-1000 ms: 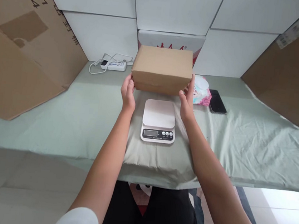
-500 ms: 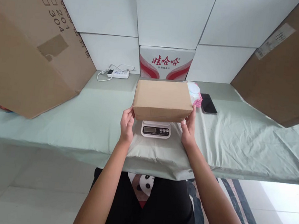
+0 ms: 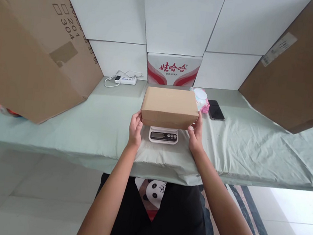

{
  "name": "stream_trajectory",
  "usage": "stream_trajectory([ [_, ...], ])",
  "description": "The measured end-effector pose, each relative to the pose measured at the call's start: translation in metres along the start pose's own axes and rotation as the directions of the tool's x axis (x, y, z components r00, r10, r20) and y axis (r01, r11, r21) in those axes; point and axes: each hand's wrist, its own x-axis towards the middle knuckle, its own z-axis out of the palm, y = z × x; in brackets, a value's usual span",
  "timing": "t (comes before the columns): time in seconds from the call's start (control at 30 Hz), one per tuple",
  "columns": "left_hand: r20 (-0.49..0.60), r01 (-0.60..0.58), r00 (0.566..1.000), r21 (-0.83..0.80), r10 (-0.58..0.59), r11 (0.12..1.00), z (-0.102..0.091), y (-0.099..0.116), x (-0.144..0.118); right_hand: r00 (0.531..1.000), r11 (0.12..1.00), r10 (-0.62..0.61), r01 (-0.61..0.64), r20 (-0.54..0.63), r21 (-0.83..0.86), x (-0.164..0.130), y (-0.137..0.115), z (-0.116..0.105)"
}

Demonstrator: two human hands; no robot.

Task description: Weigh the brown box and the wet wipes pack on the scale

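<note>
A closed brown cardboard box [image 3: 171, 103] sits level over a white digital kitchen scale [image 3: 163, 141], hiding the scale's platform. Only the scale's front panel, with its display and several buttons, shows below the box. My left hand [image 3: 136, 129] grips the box's left front corner, fingers along its side and thumb in front. At the opposite corner, my right hand [image 3: 195, 134] grips the box in the same way. Whether the box's weight rests fully on the scale cannot be made out.
Behind the box lie a pink packet with a round white lid [image 3: 200, 96] and a black phone [image 3: 216, 110]. A white power strip [image 3: 125, 80] with its cord is at the back left. Large cardboard panels [image 3: 39, 55] flank both sides; a red-and-white carton [image 3: 173, 69] stands at the back.
The box has levelled slightly, its right end coming down a little, with both hands still on it. The camera view has shifted slightly.
</note>
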Motion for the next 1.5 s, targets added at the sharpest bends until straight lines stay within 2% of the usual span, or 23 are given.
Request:
stream_trajectory([
  [0.07, 0.009, -0.034, 0.999, 0.013, 0.034, 0.999, -0.001, 0.0, 0.001, 0.999, 1.0, -0.01, 0.009, -0.043, -0.02, 0.0, -0.001, 0.0],
  [0.17, -0.05, -0.115, 0.992, 0.054, 0.118, 0.992, -0.004, 0.001, 0.003, 0.977, 1.0, -0.005, 0.001, -0.212, -0.02, 0.002, 0.0, -0.002],
  [0.3, -0.193, -0.102, 0.973, 0.117, 0.124, 0.988, -0.007, 0.002, 0.006, 0.906, 0.993, 0.1, -0.065, -0.412, 0.097, 0.006, 0.005, -0.006],
  [0.4, -0.208, -0.081, 0.973, 0.102, 0.101, 0.991, -0.008, 0.001, 0.008, 0.855, 0.978, 0.185, -0.114, -0.485, 0.173, 0.01, 0.009, -0.008],
  [0.6, -0.201, -0.058, 0.977, 0.074, 0.071, 0.996, -0.007, 0.0, 0.01, 0.784, 0.954, 0.28, -0.164, -0.554, 0.25, 0.016, 0.006, -0.008],
  [0.93, -0.167, -0.067, 0.983, 0.066, 0.077, 0.996, -0.004, -0.001, 0.009, 0.774, 0.945, 0.296, -0.153, -0.56, 0.287, 0.02, 0.003, -0.007],
  [1.07, -0.164, -0.064, 0.984, 0.067, 0.074, 0.996, -0.003, 0.002, 0.008, 0.793, 0.937, 0.306, -0.154, -0.527, 0.312, 0.02, 0.002, -0.007],
  [1.3, -0.151, -0.053, 0.987, 0.045, 0.059, 0.998, -0.001, 0.004, 0.007, 0.877, 0.943, 0.262, -0.145, -0.402, 0.298, 0.018, 0.007, -0.006],
  [1.5, -0.082, -0.002, 0.997, 0.018, 0.004, 1.0, 0.001, 0.006, 0.004, 0.978, 0.98, 0.078, -0.04, -0.196, 0.195, 0.008, 0.003, -0.003],
])
